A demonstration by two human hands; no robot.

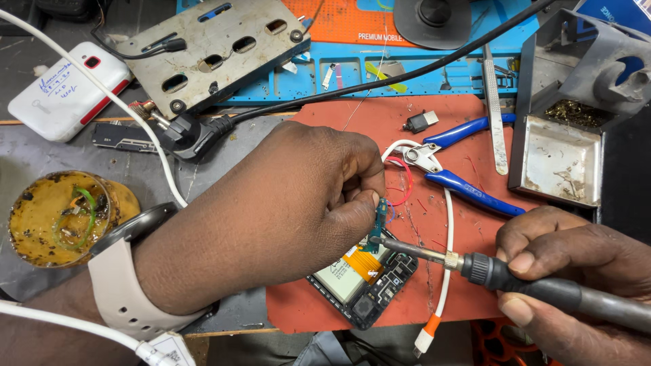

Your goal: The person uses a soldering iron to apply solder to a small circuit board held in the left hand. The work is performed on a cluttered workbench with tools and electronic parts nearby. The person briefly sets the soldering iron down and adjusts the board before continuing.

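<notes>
Care matters: left hand (298, 203) fingers pinch the small board (380, 215) upright over the phone (363, 281) at six o'clock on the red mat (468, 115), while right hand (576, 271), clenched around the iron (475, 264), should touch only its lower edge.

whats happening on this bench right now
A person is soldering on a small green circuit board. The left hand pinches the board upright above an opened phone lying on a red mat. The right hand holds a soldering iron, its tip touching the board's lower end. Blue-handled cutters and a white cable lie on the mat nearby.
</notes>
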